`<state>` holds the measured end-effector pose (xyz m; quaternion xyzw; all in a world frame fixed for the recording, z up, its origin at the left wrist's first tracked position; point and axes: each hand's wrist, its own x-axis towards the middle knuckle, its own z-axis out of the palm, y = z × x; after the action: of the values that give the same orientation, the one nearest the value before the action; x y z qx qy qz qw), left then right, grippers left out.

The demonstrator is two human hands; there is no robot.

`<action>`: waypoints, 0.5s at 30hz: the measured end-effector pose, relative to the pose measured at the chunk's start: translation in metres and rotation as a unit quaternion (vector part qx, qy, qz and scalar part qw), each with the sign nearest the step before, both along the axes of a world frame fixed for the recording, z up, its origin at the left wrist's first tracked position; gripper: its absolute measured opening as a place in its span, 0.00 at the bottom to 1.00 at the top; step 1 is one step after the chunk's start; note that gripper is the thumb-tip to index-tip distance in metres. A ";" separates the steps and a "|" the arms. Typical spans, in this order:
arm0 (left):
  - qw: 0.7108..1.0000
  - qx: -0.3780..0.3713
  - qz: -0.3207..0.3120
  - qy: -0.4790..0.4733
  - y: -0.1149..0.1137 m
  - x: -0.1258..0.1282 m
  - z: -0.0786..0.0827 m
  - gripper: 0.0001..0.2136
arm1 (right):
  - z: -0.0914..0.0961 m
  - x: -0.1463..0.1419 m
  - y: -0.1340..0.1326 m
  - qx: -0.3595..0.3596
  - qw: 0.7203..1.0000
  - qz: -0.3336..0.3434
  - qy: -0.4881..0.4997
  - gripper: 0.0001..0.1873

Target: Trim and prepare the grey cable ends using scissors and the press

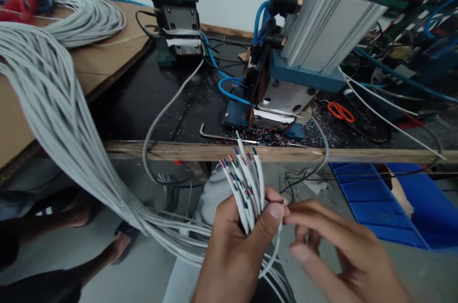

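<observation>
My left hand [238, 250] is closed around a bunch of white cables [250, 179] whose cut ends point up, with short coloured wire tips in red, blue and green. One cable end [282, 205] sits apart from the others beside my left thumb, its cable looping down below. At that end my right hand [343, 241] touches with its forefinger, while its thumb is spread away lower down; I see nothing gripped in it. The cables run off left into a long thick hank of grey-white cable [89, 150].
A workbench edge [171, 150] crosses ahead. On it stand two pneumatic presses, the nearer press [315, 36] among scattered wire bits, and a hex key [229, 139]. Blue bins [379, 207] are at lower right. Coiled cable [89, 16] lies at left. Another person's legs [100, 255] show at lower left.
</observation>
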<state>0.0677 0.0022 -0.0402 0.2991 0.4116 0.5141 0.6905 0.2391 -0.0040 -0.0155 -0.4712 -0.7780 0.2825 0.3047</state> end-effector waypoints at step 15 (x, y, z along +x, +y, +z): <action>0.985 0.098 0.029 -0.141 0.006 -0.004 -0.013 0.10 | -0.126 0.036 -0.053 -0.178 0.964 -0.198 -0.022 0.32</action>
<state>0.0637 0.0079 -0.0533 0.2775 0.2660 0.6090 0.6938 0.2750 -0.0566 -0.1419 -0.6683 -0.6133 0.3399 0.2485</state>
